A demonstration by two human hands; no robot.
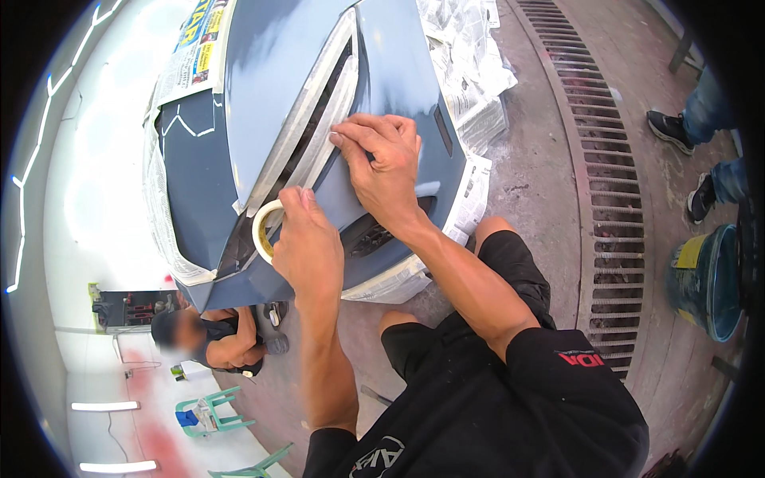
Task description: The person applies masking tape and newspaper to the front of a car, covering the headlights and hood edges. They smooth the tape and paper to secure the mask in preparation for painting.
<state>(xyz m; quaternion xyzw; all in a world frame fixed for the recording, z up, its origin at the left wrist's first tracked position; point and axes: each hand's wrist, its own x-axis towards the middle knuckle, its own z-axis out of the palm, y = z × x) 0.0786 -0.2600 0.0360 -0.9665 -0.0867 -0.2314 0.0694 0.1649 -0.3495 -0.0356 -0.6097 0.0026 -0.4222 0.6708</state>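
Observation:
A grey-blue car body panel [398,72] stands in front of me, with a long, narrow light opening slanting across it. Pale masking tape [307,103] lines the edges of this opening, and a dark gap shows between the strips. My left hand [308,243] is closed on a roll of masking tape [260,231], held upright by the opening's lower end. Higher up, my right hand [384,159] has thumb and forefinger pinched at the edge of the right-hand tape strip [323,139]. Its other fingers are curled over the panel.
Newspaper [470,72] covers the panel's right side. A floor grate [613,207] runs along the right, near a dark bucket [701,279] and another person's shoes [671,131]. At lower left a person in a cap [227,342] crouches near a green chair [209,414].

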